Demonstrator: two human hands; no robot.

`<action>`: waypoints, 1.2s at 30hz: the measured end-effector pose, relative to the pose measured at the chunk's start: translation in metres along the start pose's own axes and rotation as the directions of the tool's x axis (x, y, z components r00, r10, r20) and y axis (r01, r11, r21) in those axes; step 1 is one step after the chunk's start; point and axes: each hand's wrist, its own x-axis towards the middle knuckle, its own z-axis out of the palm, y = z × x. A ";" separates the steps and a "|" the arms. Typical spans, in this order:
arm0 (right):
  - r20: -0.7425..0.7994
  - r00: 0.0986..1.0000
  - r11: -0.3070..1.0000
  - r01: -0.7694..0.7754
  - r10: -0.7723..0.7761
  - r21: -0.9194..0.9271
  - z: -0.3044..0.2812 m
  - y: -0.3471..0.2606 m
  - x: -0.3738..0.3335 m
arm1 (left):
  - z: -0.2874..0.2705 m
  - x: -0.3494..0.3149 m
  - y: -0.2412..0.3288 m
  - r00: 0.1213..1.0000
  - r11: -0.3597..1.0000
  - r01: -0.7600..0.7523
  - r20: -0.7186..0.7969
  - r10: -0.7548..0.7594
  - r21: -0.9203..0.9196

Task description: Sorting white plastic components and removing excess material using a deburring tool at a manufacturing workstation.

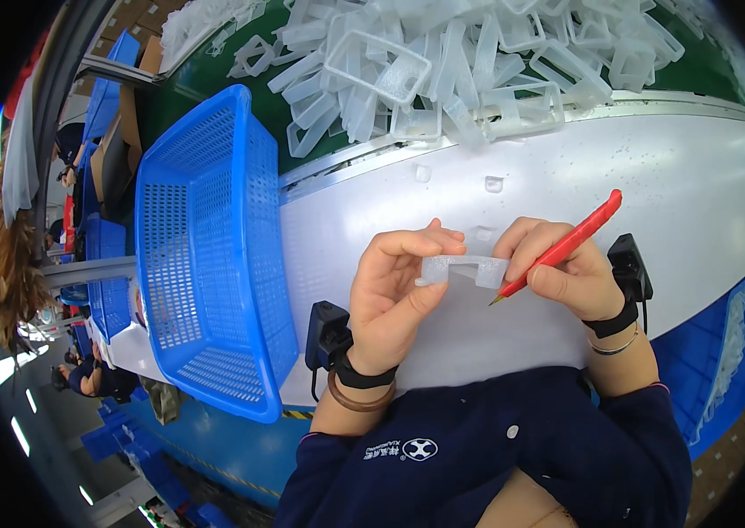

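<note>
Left grip (pixel 392 295): thumb below, fingers above, pinching the left end of a translucent plastic piece (pixel 467 261). Piece is bracket-shaped, two short legs toward the wearer, held up between the two grips, over the white worktop (pixel 513 339).

Right grip (pixel 570 268): closed around a red pointed tool (pixel 563 244), thumb pressing near its lower end. Tip slants down-left from this grip, just beside the piece's right leg; whether it touches, cannot tell. Fingertips of this grip at or very near the piece's right end.

Left of the left grip: a large blue basket (pixel 253 255), perforated walls, tilted in view. Beyond both grips: a few small clear bits (pixel 494 184) on the worktop, then a heaped pile of translucent parts (pixel 443 66) on a green surface (pixel 201 84). Right of the right grip, lower: a blue bin (pixel 693 370) with translucent material inside.
</note>
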 end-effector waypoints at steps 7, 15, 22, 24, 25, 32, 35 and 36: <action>0.140 0.990 0.981 0.020 0.008 -0.195 -0.003 -0.010 0.000 | 0.003 -0.001 0.000 0.997 0.956 -0.070 -0.003 0.075 0.286; 0.035 0.999 0.991 0.033 -0.029 -0.131 0.013 -0.005 0.000 | 0.005 -0.002 -0.003 0.995 0.868 -0.071 -0.023 0.095 0.492; -0.091 0.995 0.999 -0.035 0.038 0.029 0.018 -0.004 -0.001 | 0.012 -0.006 -0.010 0.899 0.601 -0.210 -0.090 0.430 0.771; -0.095 0.995 1.000 -0.001 -0.001 -0.019 0.017 0.001 -0.003 | 0.016 -0.007 0.000 0.919 0.510 -0.205 -0.014 0.393 0.835; -0.098 0.994 0.998 0.031 -0.037 -0.063 0.016 0.003 -0.004 | 0.018 -0.006 0.004 0.938 0.412 -0.202 0.054 0.344 0.889; 0.046 0.969 0.819 0.229 -0.242 -0.526 0.015 -0.001 0.001 | 0.014 -0.004 0.003 0.992 0.626 -0.100 0.032 0.119 0.773; -0.026 0.981 0.882 0.160 -0.192 -0.443 0.014 0.003 0.000 | 0.018 -0.006 0.004 0.995 0.838 0.076 -0.092 -0.031 0.541; -0.058 0.982 0.899 0.141 -0.180 -0.415 0.015 0.004 0.000 | 0.018 -0.006 0.004 0.995 0.838 0.076 -0.092 -0.031 0.541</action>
